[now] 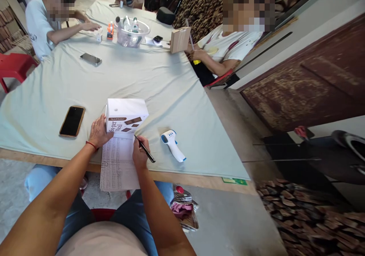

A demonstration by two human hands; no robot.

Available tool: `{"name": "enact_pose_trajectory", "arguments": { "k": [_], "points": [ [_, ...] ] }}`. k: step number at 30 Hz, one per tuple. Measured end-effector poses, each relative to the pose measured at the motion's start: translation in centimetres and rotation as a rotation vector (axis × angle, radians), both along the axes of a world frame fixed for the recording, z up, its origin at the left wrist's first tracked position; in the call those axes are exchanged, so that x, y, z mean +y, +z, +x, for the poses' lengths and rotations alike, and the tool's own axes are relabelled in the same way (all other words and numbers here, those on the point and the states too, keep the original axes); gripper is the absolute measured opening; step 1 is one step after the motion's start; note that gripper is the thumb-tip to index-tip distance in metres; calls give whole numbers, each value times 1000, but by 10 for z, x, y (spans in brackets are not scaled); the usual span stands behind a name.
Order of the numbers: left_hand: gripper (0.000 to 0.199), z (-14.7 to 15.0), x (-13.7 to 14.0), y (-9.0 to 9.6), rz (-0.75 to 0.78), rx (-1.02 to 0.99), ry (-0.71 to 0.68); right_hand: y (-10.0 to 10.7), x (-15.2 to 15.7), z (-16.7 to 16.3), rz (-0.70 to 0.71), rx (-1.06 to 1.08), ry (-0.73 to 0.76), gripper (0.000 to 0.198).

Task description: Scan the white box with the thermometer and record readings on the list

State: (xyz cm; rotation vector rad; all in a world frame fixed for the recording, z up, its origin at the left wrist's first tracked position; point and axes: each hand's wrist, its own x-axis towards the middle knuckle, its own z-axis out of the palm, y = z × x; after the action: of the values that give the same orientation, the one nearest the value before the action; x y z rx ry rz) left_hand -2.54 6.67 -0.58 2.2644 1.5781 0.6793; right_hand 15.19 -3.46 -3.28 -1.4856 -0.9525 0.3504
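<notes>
A white box (125,113) printed "Super Meal" with brown bars stands on the cloth-covered table in front of me. My left hand (99,131) grips its left lower edge, thumb across the front and fingers along the side. Under and before the box lie sheets of paper (118,164) covered in dense writing, hanging over the table's near edge. A black pen (146,150) is held in my right hand (139,152), its tip near the box's lower right corner. To the right rests a white and blue infrared thermometer (173,145).
A brown-cased phone (72,121) lies left, with another phone (91,59) farther back. A basket of bottles (131,39), an orange box (110,31) and a cardboard box (180,40) stand beyond. Other people sit around the table (171,85). Firewood (316,214) is piled at right.
</notes>
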Motion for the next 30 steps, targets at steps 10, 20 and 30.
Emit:
{"name": "enact_pose_trajectory", "arguments": {
  "k": [10,20,30],
  "points": [
    [85,-13,8,-8,-26,-168,-64,-14,-14,58,-363,-629,-43,46],
    [52,-12,8,-3,-52,-351,102,25,-32,122,-717,-694,-368,52],
    [50,-11,5,1,-28,-301,87,42,-27,99,-539,-11,-18,39]
  ]
}}
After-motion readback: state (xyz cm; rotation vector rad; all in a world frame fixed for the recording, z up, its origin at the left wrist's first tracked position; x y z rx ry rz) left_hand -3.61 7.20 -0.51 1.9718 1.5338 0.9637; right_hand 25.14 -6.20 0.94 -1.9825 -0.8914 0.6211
